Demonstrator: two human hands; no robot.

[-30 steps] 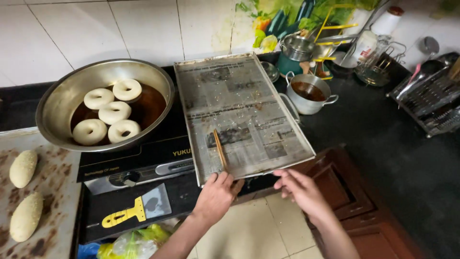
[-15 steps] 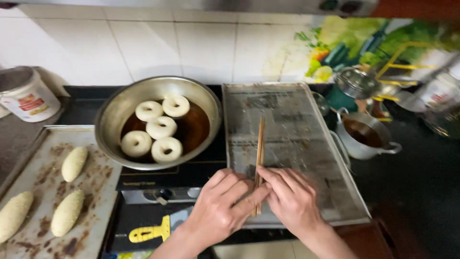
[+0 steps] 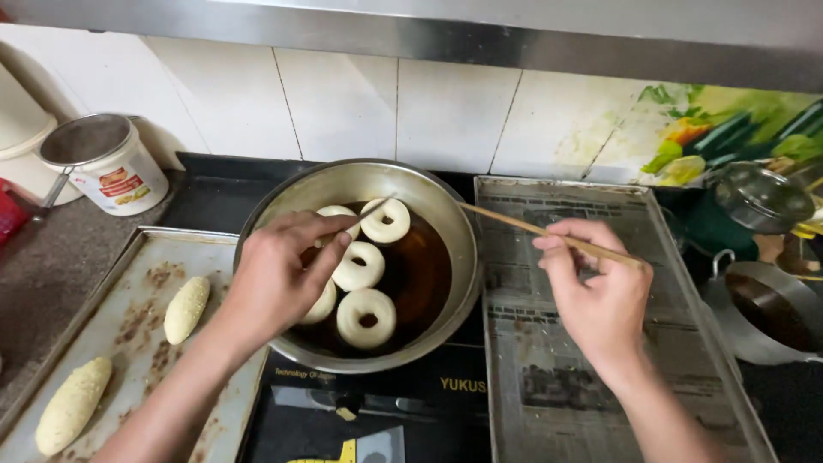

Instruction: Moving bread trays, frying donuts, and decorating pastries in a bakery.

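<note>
A round steel pan [image 3: 467, 257] on a black cooktop holds dark oil and several pale ring-shaped dough pieces [image 3: 367, 317]. My left hand [image 3: 279, 279] hovers over the pan's left side, pinching a thin stick [image 3: 369, 210] whose tip touches the far ring. My right hand [image 3: 600, 296] is over the newspaper-lined tray [image 3: 549, 403] and grips a longer wooden stick [image 3: 506, 221]. That stick slants left, with its tip at the pan's right rim.
A floured baking tray [image 3: 141, 313] at left carries two elongated dough pieces [image 3: 186, 309]. A white tub topped by a sieve [image 3: 107, 167] stands behind it. A steel pot of dark liquid [image 3: 771, 317] and a lidded green pot [image 3: 754, 201] sit at right. A tiled wall is behind.
Both hands lifted the wooden sticks off the newspaper tray and split them, one each. My left hand moved left over the pan; the right rose above the tray.
</note>
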